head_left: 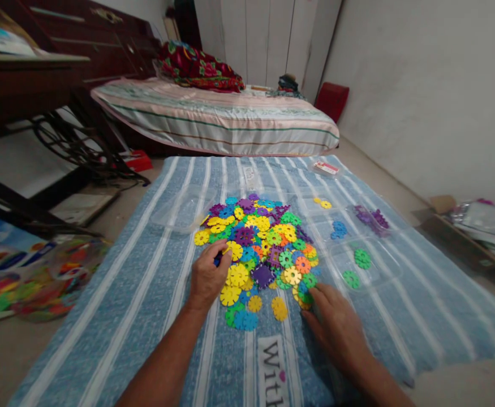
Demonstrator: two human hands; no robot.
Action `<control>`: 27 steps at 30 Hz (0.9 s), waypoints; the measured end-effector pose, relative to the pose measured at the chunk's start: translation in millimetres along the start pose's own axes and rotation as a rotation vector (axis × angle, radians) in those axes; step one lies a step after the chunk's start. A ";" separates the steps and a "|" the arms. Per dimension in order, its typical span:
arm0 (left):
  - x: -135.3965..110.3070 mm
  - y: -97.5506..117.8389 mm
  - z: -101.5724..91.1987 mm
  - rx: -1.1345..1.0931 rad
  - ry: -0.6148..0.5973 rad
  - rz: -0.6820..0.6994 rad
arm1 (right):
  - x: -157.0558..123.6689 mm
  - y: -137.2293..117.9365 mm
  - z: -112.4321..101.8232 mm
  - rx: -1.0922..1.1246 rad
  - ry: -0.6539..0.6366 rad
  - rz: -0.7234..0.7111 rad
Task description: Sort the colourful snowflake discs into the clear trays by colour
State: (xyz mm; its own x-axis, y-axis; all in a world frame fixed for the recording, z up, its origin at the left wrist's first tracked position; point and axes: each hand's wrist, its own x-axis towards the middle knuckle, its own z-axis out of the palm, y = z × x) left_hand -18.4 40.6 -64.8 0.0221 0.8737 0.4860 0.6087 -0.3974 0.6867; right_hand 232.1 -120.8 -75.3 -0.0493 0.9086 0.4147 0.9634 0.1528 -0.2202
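Observation:
A heap of notched plastic snowflake discs [264, 276] in yellow, purple, green, blue and orange lies on the striped cloth [179, 362]. At the heap's left side my left hand [208, 272] is closed, its thumb and fingers around a dark blue piece [218, 259] that is mostly hidden; a yellow disc edge shows beside it. My right hand [336, 322] is at the heap's lower right edge. Its thumb and fingers are apart, close to a few yellow and green discs, and I see nothing held in it.
Clear plastic trays lie right of the heap, with purple discs [377, 221], blue discs [338, 229], green discs [361, 259] and yellow discs [325, 204]. Another clear tray [179, 212] is at the left. A small red-and-white packet [327, 168] sits at the far edge, before a bed [230, 121].

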 end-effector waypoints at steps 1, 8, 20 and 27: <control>0.3 0.7 -0.4 -0.009 -0.003 0.003 | 2.2 -0.4 0.9 0.001 0.005 0.001; 3.5 -1.4 -2.9 -0.041 0.032 -0.049 | 15.2 -1.0 9.0 0.048 0.108 -0.015; 6.8 -5.5 -4.0 -0.042 0.068 -0.145 | 15.5 0.7 -2.3 0.144 0.117 -0.030; 6.9 -7.0 -3.6 -0.034 0.062 -0.139 | 10.0 -2.6 7.4 0.050 0.103 -0.038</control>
State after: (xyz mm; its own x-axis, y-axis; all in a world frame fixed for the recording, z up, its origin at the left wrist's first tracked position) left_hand -25.4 48.4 -64.3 -0.1097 0.9024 0.4167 0.5753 -0.2842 0.7669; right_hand 227.2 -109.3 -77.1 -0.0560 0.8571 0.5121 0.9469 0.2082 -0.2449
